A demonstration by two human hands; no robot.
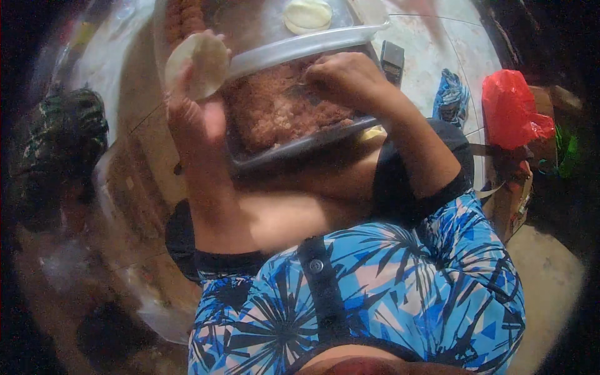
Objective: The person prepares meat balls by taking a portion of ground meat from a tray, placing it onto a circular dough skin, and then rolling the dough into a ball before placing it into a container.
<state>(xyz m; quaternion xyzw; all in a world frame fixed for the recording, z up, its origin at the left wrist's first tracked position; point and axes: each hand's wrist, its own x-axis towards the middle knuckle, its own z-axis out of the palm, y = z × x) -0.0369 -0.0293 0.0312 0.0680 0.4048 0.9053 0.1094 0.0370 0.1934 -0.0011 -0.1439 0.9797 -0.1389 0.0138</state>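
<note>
My left hand (199,105) holds up a thin round dough wrapper (199,65) at the left of the tray. My right hand (340,77) is closed over a dark baking tray (281,152) of reddish-brown crumbly filling (276,110). A spoon-like metal tool (300,90) seems to come from that hand and touch the filling; it is blurred. Beyond the dark tray is a silvery metal tray (300,44), where a small stack of pale round wrappers (307,16) lies. Reddish-brown rolled pieces (185,18) stand in rows at its left.
A dark phone-like object (393,58) lies on the tiled floor right of the trays. Farther right are a crumpled blue patterned cloth or bag (451,99), a red plastic bag (511,110) and a cardboard box (520,201). A dark patterned bundle (70,136) stands at the left.
</note>
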